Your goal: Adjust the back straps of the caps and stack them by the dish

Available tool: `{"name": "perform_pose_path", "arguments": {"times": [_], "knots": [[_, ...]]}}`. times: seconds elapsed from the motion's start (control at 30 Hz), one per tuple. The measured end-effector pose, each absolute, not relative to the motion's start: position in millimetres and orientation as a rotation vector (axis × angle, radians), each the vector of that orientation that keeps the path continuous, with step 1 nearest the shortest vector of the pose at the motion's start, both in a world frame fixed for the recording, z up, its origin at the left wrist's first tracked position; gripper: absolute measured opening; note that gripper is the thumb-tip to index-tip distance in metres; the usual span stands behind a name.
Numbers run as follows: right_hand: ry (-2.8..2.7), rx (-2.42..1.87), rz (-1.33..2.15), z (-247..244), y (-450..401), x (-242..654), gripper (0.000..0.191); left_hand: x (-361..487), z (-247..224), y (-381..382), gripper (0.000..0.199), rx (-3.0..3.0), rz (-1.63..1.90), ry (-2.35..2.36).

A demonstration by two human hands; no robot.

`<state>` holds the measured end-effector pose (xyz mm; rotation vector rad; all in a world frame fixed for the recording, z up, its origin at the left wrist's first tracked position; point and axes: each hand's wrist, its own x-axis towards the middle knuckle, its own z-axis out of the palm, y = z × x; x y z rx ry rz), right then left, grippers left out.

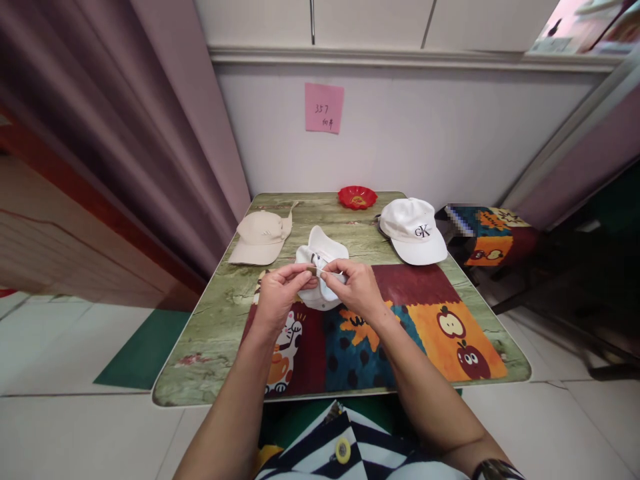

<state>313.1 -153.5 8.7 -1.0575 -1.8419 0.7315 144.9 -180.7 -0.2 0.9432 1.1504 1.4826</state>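
Centrally, left hand (281, 288) and right hand (356, 287) pinching apparent strap (317, 270), "GK" cap (413, 230), pink "357" note (325, 108)

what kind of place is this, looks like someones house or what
Probably a room in a home, though a small workroom is possible. The purple curtain, the patterned mat on a small table and the white cupboards suggest it.

Handwritten "357" on pink note (325, 108), embroidered letters "CK" on white cap (413, 231)
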Motion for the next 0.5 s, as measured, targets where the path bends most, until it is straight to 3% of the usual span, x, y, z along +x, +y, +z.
{"name": "perform_pose_path", "arguments": {"times": [0.2,0.5], "knots": [[-1.846,-1.092,0.876,7.9,-150.5,318.4,0.017,142.5,-5.5,-182.1,0.033,0.948,1.439,1.129],[-1.836,-1.087,0.759,12.9,-159.4,317.0,0.014,143.4,3.3,-185.7,0.033,1.024,1.403,1.18]]}}
